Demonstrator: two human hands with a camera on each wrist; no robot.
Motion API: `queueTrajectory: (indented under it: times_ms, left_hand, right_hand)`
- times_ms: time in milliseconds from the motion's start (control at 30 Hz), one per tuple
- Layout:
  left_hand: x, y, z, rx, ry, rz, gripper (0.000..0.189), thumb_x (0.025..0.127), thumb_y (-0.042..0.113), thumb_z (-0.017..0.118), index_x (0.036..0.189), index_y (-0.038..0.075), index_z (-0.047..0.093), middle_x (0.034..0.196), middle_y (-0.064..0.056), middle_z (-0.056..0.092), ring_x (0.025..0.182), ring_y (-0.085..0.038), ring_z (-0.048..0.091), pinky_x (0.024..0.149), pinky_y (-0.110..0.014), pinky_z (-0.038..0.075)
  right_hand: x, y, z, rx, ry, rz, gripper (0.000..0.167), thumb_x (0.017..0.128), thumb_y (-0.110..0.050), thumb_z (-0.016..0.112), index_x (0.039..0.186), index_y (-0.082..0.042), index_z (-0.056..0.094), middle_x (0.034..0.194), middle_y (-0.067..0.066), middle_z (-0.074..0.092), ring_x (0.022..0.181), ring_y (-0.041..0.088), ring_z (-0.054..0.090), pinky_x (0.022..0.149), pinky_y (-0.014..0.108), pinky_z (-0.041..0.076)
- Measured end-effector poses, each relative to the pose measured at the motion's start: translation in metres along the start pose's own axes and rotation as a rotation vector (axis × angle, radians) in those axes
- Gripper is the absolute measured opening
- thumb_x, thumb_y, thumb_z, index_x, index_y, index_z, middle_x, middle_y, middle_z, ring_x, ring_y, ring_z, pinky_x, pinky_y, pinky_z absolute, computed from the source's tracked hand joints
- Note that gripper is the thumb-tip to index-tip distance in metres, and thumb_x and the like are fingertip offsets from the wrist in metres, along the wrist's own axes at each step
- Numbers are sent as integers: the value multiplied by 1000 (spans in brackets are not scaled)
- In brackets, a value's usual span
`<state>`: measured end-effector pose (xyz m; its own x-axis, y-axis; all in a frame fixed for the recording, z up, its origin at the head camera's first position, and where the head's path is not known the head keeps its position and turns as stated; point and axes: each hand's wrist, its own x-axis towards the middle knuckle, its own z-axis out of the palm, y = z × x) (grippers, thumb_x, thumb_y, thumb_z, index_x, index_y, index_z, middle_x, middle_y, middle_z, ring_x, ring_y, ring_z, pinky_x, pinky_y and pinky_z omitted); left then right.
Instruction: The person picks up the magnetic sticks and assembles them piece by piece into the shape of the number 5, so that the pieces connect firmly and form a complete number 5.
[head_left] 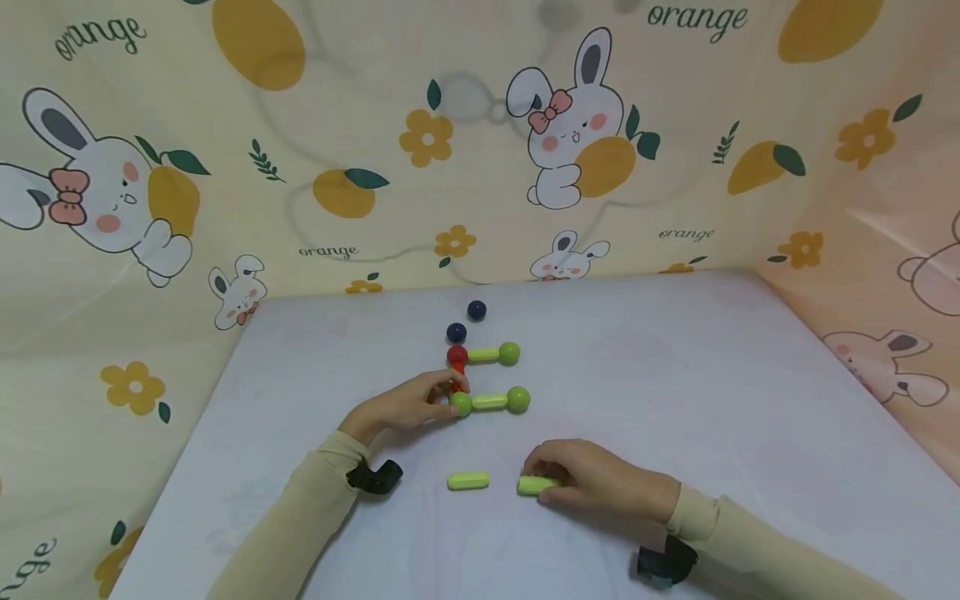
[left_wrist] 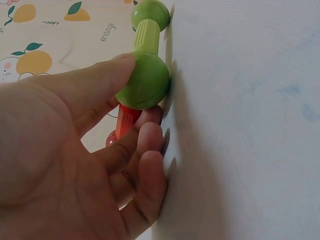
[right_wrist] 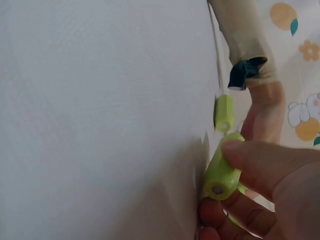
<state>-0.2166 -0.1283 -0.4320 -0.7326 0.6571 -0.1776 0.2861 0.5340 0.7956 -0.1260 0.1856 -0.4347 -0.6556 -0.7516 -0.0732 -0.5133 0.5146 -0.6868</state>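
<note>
My left hand [head_left: 408,404] pinches a green ball [left_wrist: 143,81] at the corner of a joined shape of balls and rods. Its thumb lies on the ball, and the fingers reach behind it beside a red rod [left_wrist: 128,119]. That rod leads to a red ball [head_left: 457,356]. Green rods [head_left: 489,402] run right from both corners, each ending in a green ball [head_left: 518,399]. Nearer the front, my right hand [head_left: 600,482] holds a loose green rod [right_wrist: 222,172] between thumb and fingers; a round metal spot shows in its end. Left of it lies another green rod [head_left: 468,481].
One dark blue ball [head_left: 456,332] sits against or just behind the red ball; I cannot tell if they touch. A second dark blue ball [head_left: 476,310] lies farther back. The white table [head_left: 675,358] meets a patterned cloth [head_left: 480,192] behind and at both sides.
</note>
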Motion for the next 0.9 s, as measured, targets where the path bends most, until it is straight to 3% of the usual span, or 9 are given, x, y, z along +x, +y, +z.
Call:
queueTrajectory:
  times_ms: [233,600,900]
  left_hand:
    - [1,-3,-1,5,2,4,28,99,16,65,125,13,56,109,-7,55,90,-19,48,79,-30,40]
    - [-1,0,-1,5,0,-11,29,99,14,64,127,13,56,111,-6,56,92,-19,49,81,-30,41]
    - [1,-2,1,-9,-3,3,30,99,15,65,127,11,56,113,-7,56,95,-19,49,82,-30,41]
  right_hand:
    - [4,7,-3,168,8,18,22,94,-18,71,115,-16,67,102,-7,68,87,-1,59,79,20,52]
    - [7,13,-5,256,52,54,24,91,-15,73,114,-11,68,97,0,68,84,3,57,73,20,50]
    - [12,13,-6,356,79,88,25,92,-9,68,116,-3,66,102,8,70,87,6,63,76,21,54]
